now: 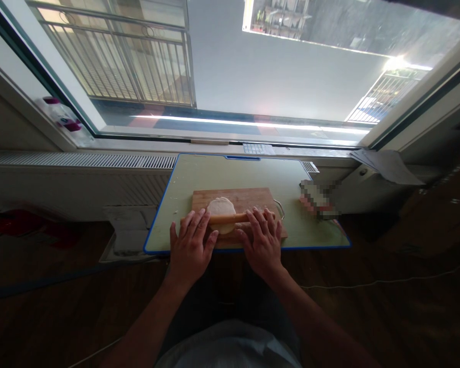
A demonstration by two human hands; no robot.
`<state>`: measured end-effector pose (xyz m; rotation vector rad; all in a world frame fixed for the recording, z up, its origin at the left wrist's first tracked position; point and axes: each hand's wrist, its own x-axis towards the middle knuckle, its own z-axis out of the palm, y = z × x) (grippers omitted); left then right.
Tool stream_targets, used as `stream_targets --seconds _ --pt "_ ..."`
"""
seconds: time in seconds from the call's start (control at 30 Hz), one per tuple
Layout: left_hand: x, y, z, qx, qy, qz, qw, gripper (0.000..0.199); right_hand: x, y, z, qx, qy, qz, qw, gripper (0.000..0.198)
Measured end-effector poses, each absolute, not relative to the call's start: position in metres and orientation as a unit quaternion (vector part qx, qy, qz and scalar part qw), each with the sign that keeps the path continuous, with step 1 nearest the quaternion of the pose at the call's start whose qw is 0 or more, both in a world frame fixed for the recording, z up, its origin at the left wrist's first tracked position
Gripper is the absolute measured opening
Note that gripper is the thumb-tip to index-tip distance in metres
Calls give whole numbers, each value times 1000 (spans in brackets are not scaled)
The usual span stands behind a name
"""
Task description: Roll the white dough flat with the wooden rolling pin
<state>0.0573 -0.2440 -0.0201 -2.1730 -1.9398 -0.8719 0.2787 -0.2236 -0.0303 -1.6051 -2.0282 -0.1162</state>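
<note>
A light wooden rolling pin (230,219) lies crosswise over a flat, pale round of dough (221,206), which shows in front of and behind it. Both rest on a wooden cutting board (253,196) with a metal handle (279,208) at its right side. My left hand (191,245) lies over the pin's left end, palm down, with fingers stretched and thumb apart. Across the right end, my right hand (261,240) lies with its fingers likewise outstretched and spread. Neither hand is wrapped round the pin, and each covers part of it.
A pale green board (207,168) with a blue rim lies under the cutting board. To the right on it is a pixelated item (318,199). Beyond stand a radiator (138,162) and a large window; a bottle (63,116) is on the left sill, papers (387,166) at right.
</note>
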Motion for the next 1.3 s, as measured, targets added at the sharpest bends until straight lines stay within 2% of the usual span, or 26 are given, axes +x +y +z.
stream_targets --seconds 0.7,1.03,1.3 --pt "55 -180 1 -687 -686 -239 -12 55 261 -163 -2 -640 -742 24 198 55" --pt "57 -151 10 -676 -702 -224 -21 49 253 -134 6 -649 -735 19 197 51" --pt "55 -173 3 -689 -678 -256 -4 52 259 -155 -5 -636 -739 9 220 48"
